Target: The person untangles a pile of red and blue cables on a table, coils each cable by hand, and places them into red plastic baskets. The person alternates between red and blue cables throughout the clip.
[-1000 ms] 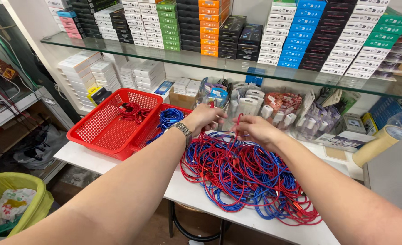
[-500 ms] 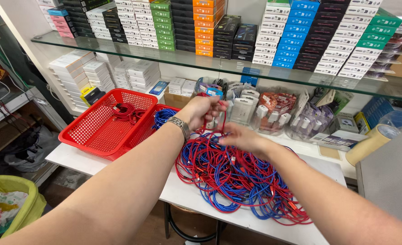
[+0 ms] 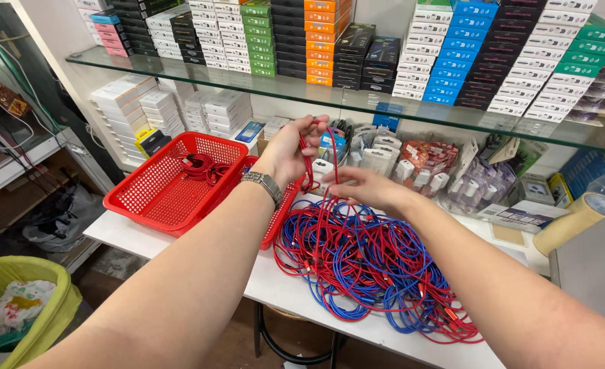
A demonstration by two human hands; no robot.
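A tangled heap of red and blue cables (image 3: 370, 263) lies on the white table (image 3: 179, 249). My left hand (image 3: 290, 149), with a metal watch on its wrist, is raised above the heap and grips a red cable (image 3: 308, 164) that loops down toward the pile. My right hand (image 3: 360, 186) is lower, just over the heap's far edge, with its fingers pinching the same red cable. A red plastic basket (image 3: 172, 186) stands at the left, holding a few coiled red cables (image 3: 205, 167).
A second red basket (image 3: 283, 208) sits half hidden under my left arm. Packaged accessories (image 3: 425, 164) and stacked boxes line the back. A glass shelf (image 3: 316, 92) above carries several coloured boxes. A tape roll (image 3: 575, 220) lies right; a yellow-green bin (image 3: 22, 304) stands below left.
My left hand has risen from the heap, lifting a red cable up with it. My right hand has shifted a little left along that cable at the heap's edge.
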